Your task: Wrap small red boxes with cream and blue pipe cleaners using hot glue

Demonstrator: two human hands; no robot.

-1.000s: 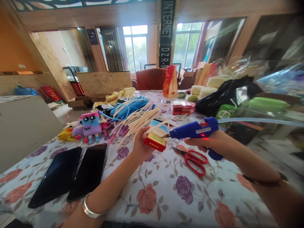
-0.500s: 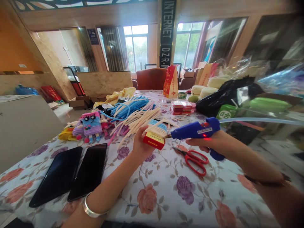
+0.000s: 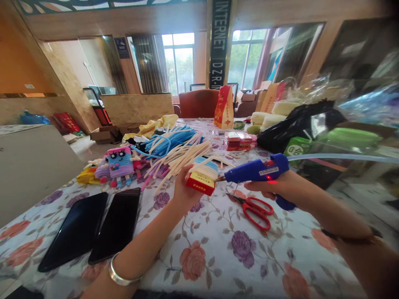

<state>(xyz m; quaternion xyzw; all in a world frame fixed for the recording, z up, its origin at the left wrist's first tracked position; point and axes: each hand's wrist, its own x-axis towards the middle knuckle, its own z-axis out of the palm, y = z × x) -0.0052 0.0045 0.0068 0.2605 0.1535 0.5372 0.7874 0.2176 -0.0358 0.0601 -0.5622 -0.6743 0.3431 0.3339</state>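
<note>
My left hand (image 3: pixel 183 192) is closed round a small red box (image 3: pixel 202 177) partly wrapped in cream and blue pipe cleaners, held above the table. My right hand (image 3: pixel 276 188) grips a blue hot glue gun (image 3: pixel 260 171) whose red light is on. The gun's nozzle touches the right side of the wrapped box. A clear glue stick (image 3: pixel 336 158) sticks out of the gun's back to the right. Red-handled scissors (image 3: pixel 255 209) lie on the floral tablecloth (image 3: pixel 215 249) just below the gun.
Two dark phones (image 3: pixel 93 228) lie at the left front. Behind them sit a pipe-cleaner doll (image 3: pixel 119 164) and a heap of blue and cream pipe cleaners (image 3: pixel 174 149). More red boxes (image 3: pixel 237 141), a red paper bag (image 3: pixel 223 109) and a black plastic bag (image 3: pixel 293 124) stand further back.
The box in my left hand has tilted and shifted slightly left and up. The glue gun's nozzle has stayed against its right side, moving only a little.
</note>
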